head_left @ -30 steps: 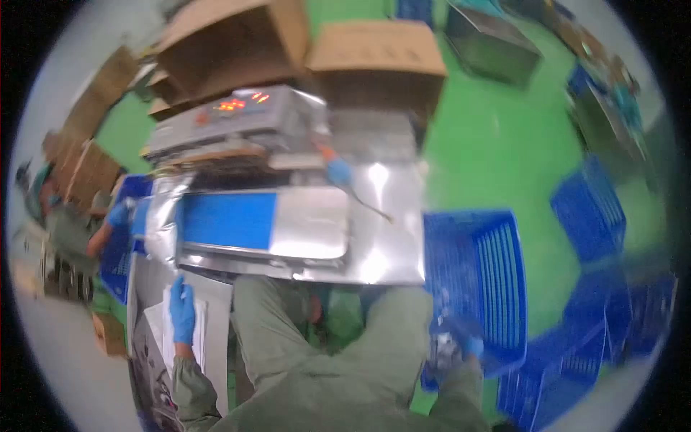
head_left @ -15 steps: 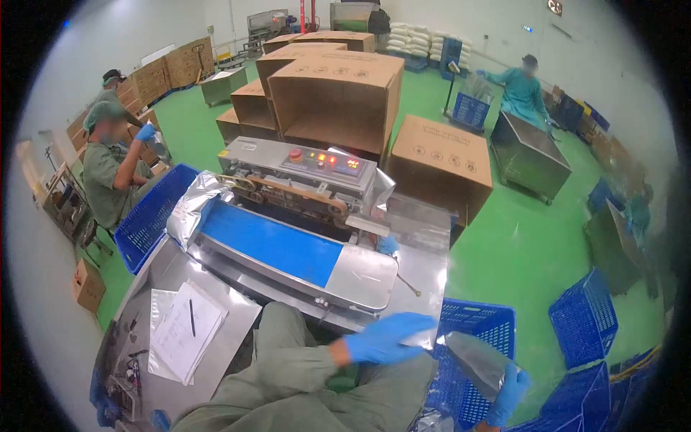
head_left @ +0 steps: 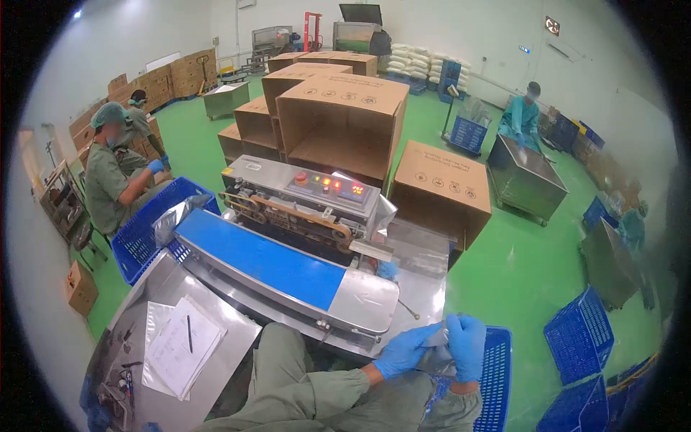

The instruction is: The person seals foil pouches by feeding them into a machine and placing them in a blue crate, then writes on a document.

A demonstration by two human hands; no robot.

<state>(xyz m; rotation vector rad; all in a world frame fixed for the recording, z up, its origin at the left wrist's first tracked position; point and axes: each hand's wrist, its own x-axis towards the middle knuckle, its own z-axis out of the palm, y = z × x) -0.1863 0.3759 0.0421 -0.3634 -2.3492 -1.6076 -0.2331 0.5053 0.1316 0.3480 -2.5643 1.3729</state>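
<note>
Silver foil pouch [head_left: 436,344] sits between both gloved hands: left hand [head_left: 403,351] and right hand [head_left: 466,345] fingers closed on it, just near-right of the sealer's blue belt [head_left: 266,261].

Packing factory floor: sealing machine [head_left: 302,209], cardboard cartons [head_left: 345,122], blue crates [head_left: 579,335], stacked sacks [head_left: 412,61]

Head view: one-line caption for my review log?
Gloved left hand and right hand hold a silver foil pouch before the blue conveyor belt of a sealing machine, beside a blue crate.
</note>
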